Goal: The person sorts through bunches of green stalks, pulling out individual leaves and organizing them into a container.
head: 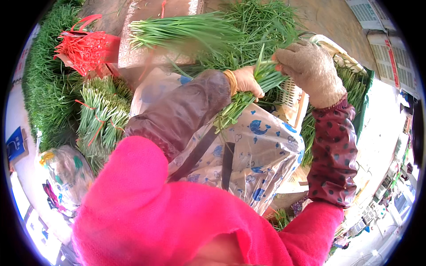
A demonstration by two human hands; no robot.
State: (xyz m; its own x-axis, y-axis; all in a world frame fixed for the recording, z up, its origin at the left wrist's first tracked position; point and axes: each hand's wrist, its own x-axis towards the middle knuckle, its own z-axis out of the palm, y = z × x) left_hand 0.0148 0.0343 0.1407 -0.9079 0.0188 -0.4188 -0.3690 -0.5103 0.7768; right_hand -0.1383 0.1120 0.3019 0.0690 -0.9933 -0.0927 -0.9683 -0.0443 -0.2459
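My left hand, in a pale glove with a yellow band at the wrist, is closed around a small bunch of green leafy stalks. My right hand, in a tan knit glove, is at the upper end of that bunch, its fingertips against the leaves; whether it grips them is hard to tell. Beyond my hands, a larger sheaf of long green stalks lies across a patterned pad, beside a loose heap of greens. A plastic apron with blue prints covers my lap.
Red ties lie in a pile at the upper left, above tied bundles of stalks. A mass of greens lines the left side. A plastic basket stands by my right arm, and crates are at the far right.
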